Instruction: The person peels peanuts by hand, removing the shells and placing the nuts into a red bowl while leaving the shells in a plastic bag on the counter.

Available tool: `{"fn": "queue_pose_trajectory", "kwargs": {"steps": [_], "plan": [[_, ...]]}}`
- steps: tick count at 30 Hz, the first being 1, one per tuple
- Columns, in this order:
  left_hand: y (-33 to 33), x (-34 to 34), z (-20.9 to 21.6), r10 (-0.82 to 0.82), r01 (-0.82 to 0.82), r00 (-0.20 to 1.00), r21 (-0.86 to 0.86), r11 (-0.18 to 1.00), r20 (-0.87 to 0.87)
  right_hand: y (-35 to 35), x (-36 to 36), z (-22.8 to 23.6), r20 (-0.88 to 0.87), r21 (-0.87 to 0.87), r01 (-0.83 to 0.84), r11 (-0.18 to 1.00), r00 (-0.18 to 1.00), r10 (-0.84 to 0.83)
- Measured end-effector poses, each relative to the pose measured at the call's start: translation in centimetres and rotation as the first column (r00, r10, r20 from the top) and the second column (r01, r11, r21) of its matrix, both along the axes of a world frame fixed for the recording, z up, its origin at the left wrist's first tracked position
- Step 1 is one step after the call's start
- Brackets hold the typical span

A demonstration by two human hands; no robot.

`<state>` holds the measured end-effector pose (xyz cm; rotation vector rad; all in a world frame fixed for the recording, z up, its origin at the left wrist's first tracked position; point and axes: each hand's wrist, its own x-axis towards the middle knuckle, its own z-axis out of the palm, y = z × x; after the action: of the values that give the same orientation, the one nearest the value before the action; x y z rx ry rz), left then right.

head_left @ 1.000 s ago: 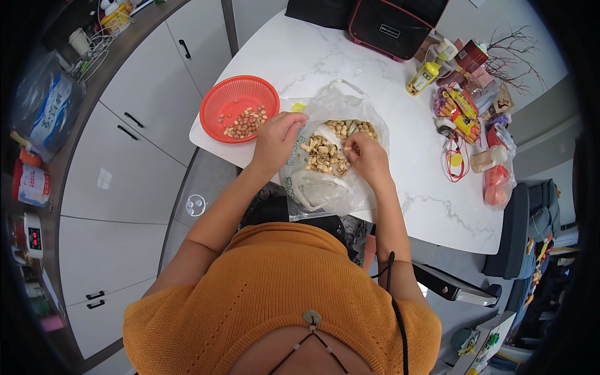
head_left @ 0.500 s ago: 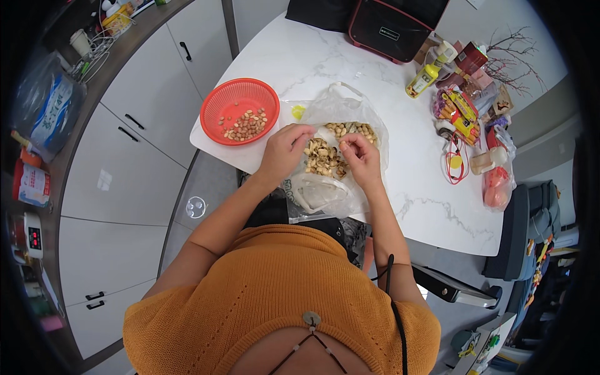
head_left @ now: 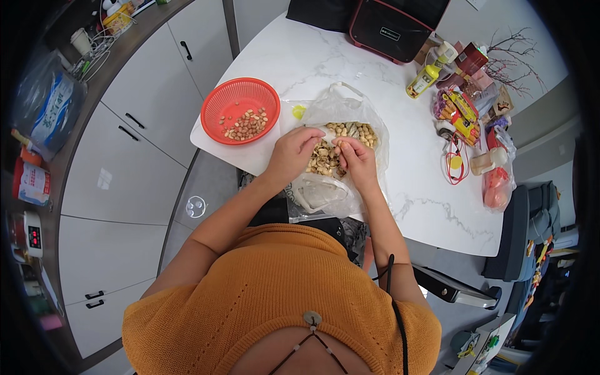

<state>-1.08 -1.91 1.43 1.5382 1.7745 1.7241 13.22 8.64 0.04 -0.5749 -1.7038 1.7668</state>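
Note:
My left hand [head_left: 292, 154] hovers over the left part of a white plastic bag [head_left: 325, 190], thumb and fingers pressed together; what they pinch, if anything, is hidden. Close by on its right, my right hand [head_left: 358, 161] pinches a small peanut [head_left: 337, 142] between thumb and fingertips. Beneath both hands, a heap of cracked, emptied peanut shells [head_left: 322, 166] lies on the opened bag. Whole unshelled peanuts [head_left: 365, 133] sit in the bag's far side. Off to the left stands a red plastic basket [head_left: 212, 103] with shelled peanuts [head_left: 249, 127] on its bottom.
The white marbled table [head_left: 431, 200] carries a black and red appliance [head_left: 387, 31] at its far side. Along the right are a yellow bottle [head_left: 423, 81], snack packs [head_left: 461, 115], a red cable [head_left: 455, 164] and a bag of red fruit [head_left: 497, 187]. White cabinets [head_left: 137, 162] line the left.
My two hands have come closer together over the shells. The right moved left and the left slightly right, so their fingertips nearly meet. The basket and bag stay put.

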Motion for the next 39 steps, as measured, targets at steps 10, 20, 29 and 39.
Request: {"fn": "queue_pose_trajectory", "kwargs": {"steps": [10, 20, 29, 39], "plan": [[0.4, 1.0, 0.1, -0.107, 0.109, 0.993, -0.055, 0.993, 0.043, 1.4, 0.1, -0.9, -0.189, -0.213, -0.168, 0.962, 0.974, 0.128], [0.6, 1.4, 0.0, -0.125, 0.124, 0.992, -0.084, 0.989, -0.005, 0.7, 0.0, -0.4, -0.165, -0.232, -0.176, 0.957, 0.976, 0.14], [0.7, 0.7, -0.9, -0.247, 0.425, 0.687, -0.103, 0.899, 0.683, 0.0, 0.3, 0.4, -0.104, 0.06, -0.051, 0.997, 0.993, 0.057], [0.8, 0.6, -1.2, -0.233, 0.412, 0.695, -0.111, 0.904, 0.681, -0.1, 0.2, 0.2, -0.108, 0.081, -0.037, 0.996, 0.993, 0.045]]}}
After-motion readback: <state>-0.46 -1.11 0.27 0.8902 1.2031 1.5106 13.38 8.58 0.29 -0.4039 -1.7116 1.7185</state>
